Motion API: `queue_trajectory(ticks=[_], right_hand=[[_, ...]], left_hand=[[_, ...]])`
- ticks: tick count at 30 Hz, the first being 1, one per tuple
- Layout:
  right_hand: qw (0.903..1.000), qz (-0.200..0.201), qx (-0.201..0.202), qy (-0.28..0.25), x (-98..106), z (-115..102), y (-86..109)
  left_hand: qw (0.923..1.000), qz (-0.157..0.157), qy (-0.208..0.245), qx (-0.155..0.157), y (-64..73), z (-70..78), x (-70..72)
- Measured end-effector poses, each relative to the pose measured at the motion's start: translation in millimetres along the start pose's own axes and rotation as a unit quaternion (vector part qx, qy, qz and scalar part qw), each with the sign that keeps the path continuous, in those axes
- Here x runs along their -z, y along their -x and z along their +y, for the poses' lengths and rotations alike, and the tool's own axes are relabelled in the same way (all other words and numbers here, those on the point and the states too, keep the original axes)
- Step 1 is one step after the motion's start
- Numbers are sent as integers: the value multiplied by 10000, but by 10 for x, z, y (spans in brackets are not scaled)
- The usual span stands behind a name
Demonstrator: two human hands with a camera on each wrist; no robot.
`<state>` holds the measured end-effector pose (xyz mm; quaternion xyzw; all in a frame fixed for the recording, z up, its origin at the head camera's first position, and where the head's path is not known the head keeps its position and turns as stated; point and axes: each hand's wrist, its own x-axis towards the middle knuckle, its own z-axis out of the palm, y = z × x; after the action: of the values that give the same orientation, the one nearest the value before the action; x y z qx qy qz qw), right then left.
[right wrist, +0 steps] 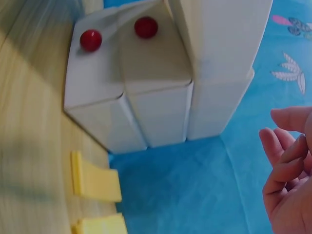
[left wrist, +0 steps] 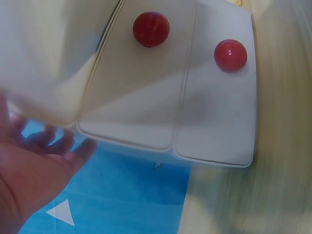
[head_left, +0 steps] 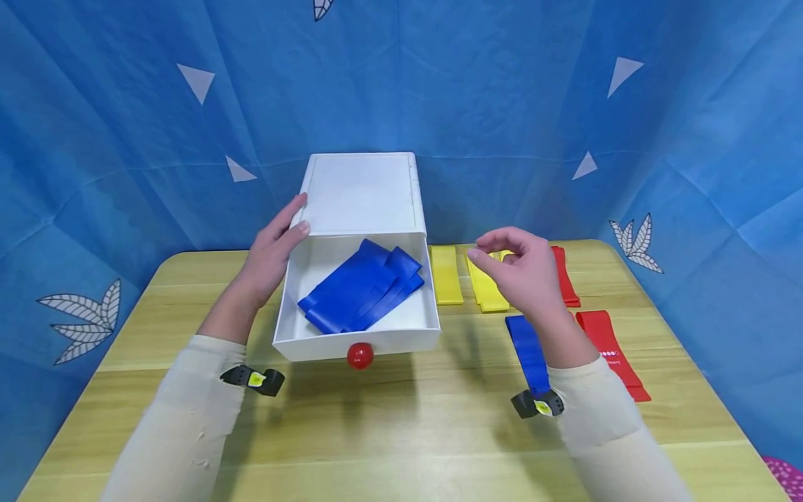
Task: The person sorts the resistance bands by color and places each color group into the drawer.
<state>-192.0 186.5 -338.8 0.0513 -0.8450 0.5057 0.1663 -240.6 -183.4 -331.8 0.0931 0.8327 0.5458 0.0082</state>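
The right grip (head_left: 523, 268) is found empty, with a narrow gap between thumb and index finger and the other fingers loosely curled; it is held above the yellow bands without any visible contact. The left grip (head_left: 266, 254) is spread wide, its thumb laid at the front corner of a white drawer unit (head_left: 364, 195) and its fingers set along the left side.

The unit is placed on the wooden counter (head_left: 376, 432), left of the bands, against the backdrop. Three drawers are counted: the top drawer (head_left: 401, 341) is pulled out and the two below are closed. Three red knobs are counted, one on the top drawer (head_left: 360, 355) and one on each closed drawer (left wrist: 151, 29) (left wrist: 230, 56). Blue bands (head_left: 357, 293) are laid overlapping inside the open drawer; at least two are seen, but the exact number cannot be told.

To the right of the unit, two yellow bands (head_left: 447, 275) (head_left: 489, 286) are clearly counted; a further yellow edge is partly covered by the right grip. One blue band (head_left: 529, 348) is noted nearer the front, partly hidden by the right forearm. Two red bands (head_left: 567, 279) (head_left: 608, 355) are recorded farthest right, the nearer one marked with white print.

A blue cloth (head_left: 489, 84) with white triangles and leaf figures is hung behind the counter.
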Motion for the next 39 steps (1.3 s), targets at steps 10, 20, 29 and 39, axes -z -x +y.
queue_trajectory(ticks=[10, 20, 29, 39], right_hand=[[9989, -222, -407, 117, 207, 294, 63], [9947, -506, -801, 400, 314, 609, 150], [9889, -763, -1066, 693, 368, 893, 220], [9772, -1083, -1527, 1004, 412, 1186, 271]], left_hand=[[10000, 12, 48, -25, -5, -3, 0], [10000, 6, 56, 6, -4, 2, -7], [10000, 19, 6, -38, -2, -7, -4], [10000, 10, 25, -60, -3, -15, -4]])
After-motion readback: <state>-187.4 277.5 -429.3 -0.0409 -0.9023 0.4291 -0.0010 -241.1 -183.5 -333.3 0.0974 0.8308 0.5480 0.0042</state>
